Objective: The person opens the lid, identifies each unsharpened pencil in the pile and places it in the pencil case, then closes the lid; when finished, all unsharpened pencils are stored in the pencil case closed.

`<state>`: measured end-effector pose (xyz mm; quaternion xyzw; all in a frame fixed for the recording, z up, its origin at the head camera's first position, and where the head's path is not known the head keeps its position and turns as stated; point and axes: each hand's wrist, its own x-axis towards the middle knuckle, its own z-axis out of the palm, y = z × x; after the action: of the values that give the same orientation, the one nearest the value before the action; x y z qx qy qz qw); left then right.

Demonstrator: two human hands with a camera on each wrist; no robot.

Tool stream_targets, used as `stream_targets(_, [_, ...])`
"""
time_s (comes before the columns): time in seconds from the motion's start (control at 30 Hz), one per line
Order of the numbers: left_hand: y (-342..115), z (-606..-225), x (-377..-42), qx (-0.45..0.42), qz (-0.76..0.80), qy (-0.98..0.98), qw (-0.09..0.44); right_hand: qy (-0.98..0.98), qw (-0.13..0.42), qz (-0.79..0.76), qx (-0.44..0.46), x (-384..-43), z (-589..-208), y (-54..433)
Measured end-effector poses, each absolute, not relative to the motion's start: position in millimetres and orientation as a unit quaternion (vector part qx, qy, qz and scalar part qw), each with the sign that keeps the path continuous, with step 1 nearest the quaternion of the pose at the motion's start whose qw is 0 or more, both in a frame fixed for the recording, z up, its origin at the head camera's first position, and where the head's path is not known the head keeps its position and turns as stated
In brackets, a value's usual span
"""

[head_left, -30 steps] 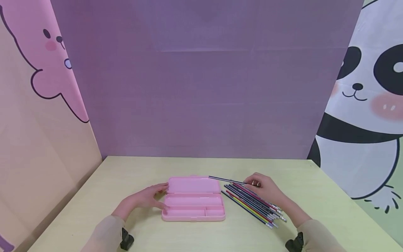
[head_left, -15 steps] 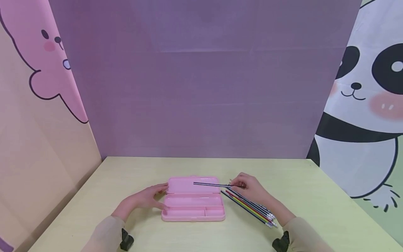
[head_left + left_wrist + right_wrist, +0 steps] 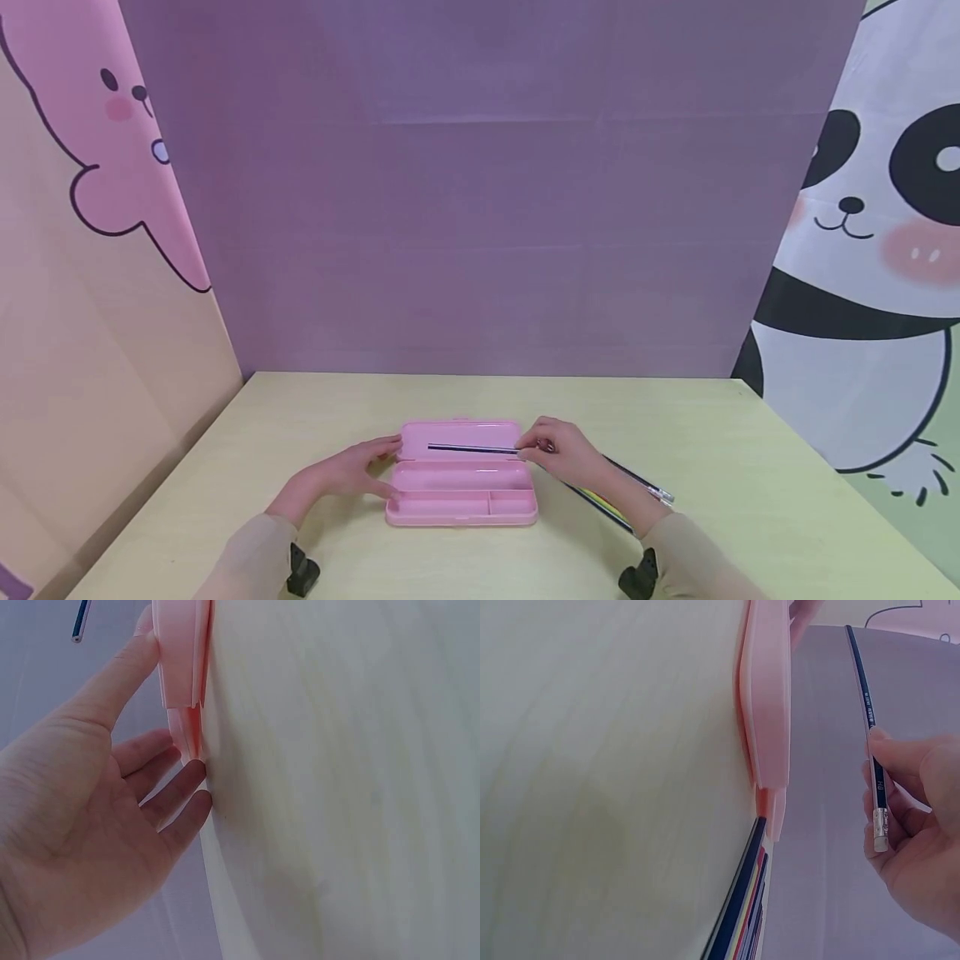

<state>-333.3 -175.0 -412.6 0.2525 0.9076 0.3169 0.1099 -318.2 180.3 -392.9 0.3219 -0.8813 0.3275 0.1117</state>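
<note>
A pink pencil case [image 3: 460, 477] lies unfolded on the table, its lid [image 3: 427, 429] toward the back and its divided tray in front. At its left end my left hand [image 3: 348, 469] rests with fingers loosely extended; in the left wrist view the thumb and fingertips touch the case [image 3: 180, 660]. My right hand [image 3: 564, 454] pinches a dark blue striped pencil [image 3: 461, 448] near its eraser end, holding it level over the lid. The right wrist view shows this pencil's [image 3: 864, 690] silver ferrule and white eraser. Its other end appears at the left wrist view's top.
Several more pencils [image 3: 742, 900], dark, yellow and red, lie slanted on the table right of the case, partly hidden under my right forearm in the head view. A purple backdrop [image 3: 480, 208] rises behind the table [image 3: 315, 400]. Black cameras sit on both wrists.
My right hand has moved left from over the pencil pile, carrying the pencil until it hangs level over the open lid. The left hand has stayed in place.
</note>
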Motion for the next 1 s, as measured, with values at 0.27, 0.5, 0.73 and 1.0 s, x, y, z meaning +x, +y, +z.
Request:
stream_targets(0.27, [-175,-411,-332,0.25,0.319,0.907,0.111,-0.888,0.085,0.321,0.319,-319,-394,164])
stream_targets(0.5, [-175,-412,-330,0.258,0.316,0.907,0.106,-0.886,0.065,0.314,0.334,-323,-400,157])
stream_targets(0.73, [-174,-411,-332,0.249,0.32,0.908,0.109,-0.893,0.045,0.297,0.335,-325,-401,154])
stream_targets(1.0, [-175,-415,-334,0.25,0.318,0.908,0.109,-0.895,0.024,0.294,0.333,-331,-405,150])
